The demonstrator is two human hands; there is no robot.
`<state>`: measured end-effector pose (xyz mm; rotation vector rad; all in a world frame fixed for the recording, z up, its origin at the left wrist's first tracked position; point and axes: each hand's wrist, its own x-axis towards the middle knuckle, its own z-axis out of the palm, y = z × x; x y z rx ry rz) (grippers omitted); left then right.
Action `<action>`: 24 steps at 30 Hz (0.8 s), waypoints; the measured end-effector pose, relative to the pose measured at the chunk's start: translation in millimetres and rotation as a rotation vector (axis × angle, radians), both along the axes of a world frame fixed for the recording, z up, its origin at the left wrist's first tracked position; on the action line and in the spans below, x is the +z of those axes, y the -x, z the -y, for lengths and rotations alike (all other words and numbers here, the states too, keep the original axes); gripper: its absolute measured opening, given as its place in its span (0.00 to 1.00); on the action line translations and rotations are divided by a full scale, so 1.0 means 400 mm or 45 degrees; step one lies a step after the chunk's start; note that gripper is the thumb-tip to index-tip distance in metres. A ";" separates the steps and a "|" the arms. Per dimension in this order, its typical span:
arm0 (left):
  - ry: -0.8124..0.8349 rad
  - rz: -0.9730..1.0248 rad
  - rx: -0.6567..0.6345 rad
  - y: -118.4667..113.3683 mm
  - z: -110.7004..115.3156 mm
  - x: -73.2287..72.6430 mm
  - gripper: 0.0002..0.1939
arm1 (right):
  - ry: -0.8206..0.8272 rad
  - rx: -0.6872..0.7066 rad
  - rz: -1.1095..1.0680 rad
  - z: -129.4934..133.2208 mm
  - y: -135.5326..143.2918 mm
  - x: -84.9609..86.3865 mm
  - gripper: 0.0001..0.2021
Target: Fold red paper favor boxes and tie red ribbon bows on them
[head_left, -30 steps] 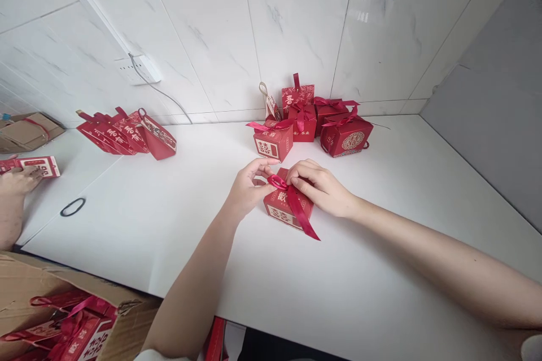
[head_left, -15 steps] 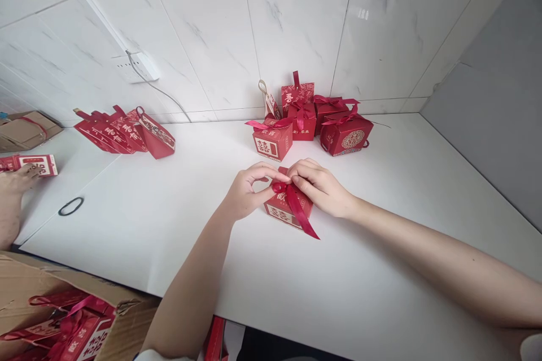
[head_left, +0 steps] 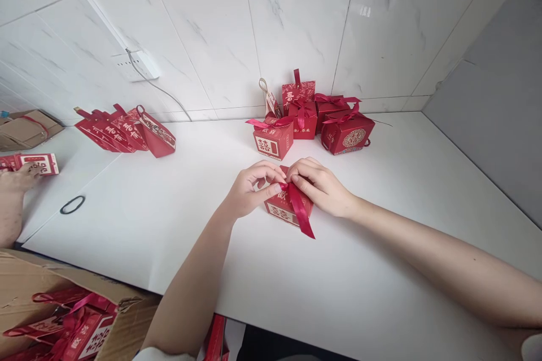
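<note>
In front of me on the white table, a small red gift box (head_left: 283, 212) with gold lettering and a pale label stands upright. A dark red satin ribbon (head_left: 301, 213) is at its top, one cut end hanging over the front. My left hand (head_left: 256, 187) pinches the ribbon between thumb and fingers at the left of the knot area. My right hand (head_left: 317, 185) is closed on the ribbon at the right, its fingers curled over the box's top. The fingers partly hide the knot and the box's back.
Several finished red boxes (head_left: 349, 136) with bows stand by the tiled wall. Flat red bags (head_left: 127, 132) lean further left. A black hair tie (head_left: 72, 205) lies near a co-worker's hand (head_left: 23, 177) on red packaging. A cardboard carton (head_left: 138, 321) of red boxes stands at lower left.
My left thumb and fingers have closed on the ribbon, and the small loop there no longer shows. The hanging ribbon end has shifted slightly left. My right hand stays in place.
</note>
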<state>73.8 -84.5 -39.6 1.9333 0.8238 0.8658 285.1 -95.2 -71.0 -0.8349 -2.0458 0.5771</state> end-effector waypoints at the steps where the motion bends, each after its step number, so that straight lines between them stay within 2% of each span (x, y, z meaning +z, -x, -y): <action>1: 0.026 0.010 -0.011 0.000 -0.004 -0.003 0.06 | -0.001 0.002 0.006 0.000 0.000 0.000 0.10; 5: 0.131 -0.006 -0.028 0.000 -0.016 -0.011 0.13 | -0.030 0.010 0.035 -0.004 -0.003 -0.005 0.09; 8: 0.266 0.082 -0.064 0.000 -0.019 -0.018 0.15 | -0.046 0.006 0.047 -0.005 -0.003 -0.007 0.08; 13: 0.387 0.233 -0.094 0.000 -0.019 -0.024 0.11 | -0.055 0.003 0.065 -0.003 -0.003 -0.002 0.08; 19: 0.412 0.219 -0.005 -0.006 -0.018 -0.020 0.11 | -0.060 0.010 0.054 -0.005 -0.004 -0.006 0.08; 24: 0.514 0.183 -0.048 0.000 -0.015 -0.010 0.11 | -0.056 0.010 0.042 -0.005 -0.004 -0.009 0.08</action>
